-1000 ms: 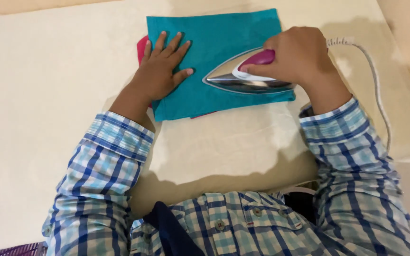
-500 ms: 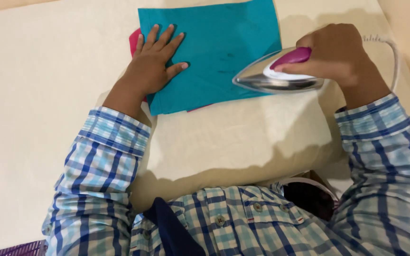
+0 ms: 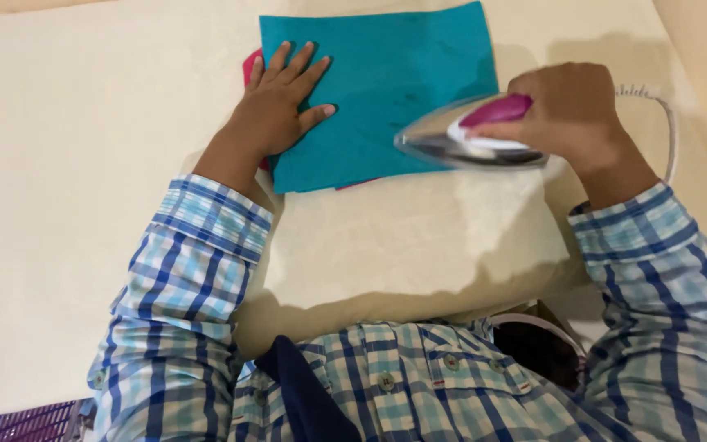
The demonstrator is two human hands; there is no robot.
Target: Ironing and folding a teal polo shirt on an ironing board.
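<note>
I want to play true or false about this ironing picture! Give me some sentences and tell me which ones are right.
1. The left hand lies flat on the teal cloth. True.
2. The right hand holds the iron by its pink handle. True.
3. The cloth on top is yellow. False: it is teal, and a bit of pink cloth peeks out from under it.
4. The iron sits in the middle of the teal cloth. False: it is at the cloth's right edge, partly over the cream pad.
5. The iron has a white cord at its back. True.
6. The person wears a plain red shirt. False: the shirt is blue and white check.
</note>
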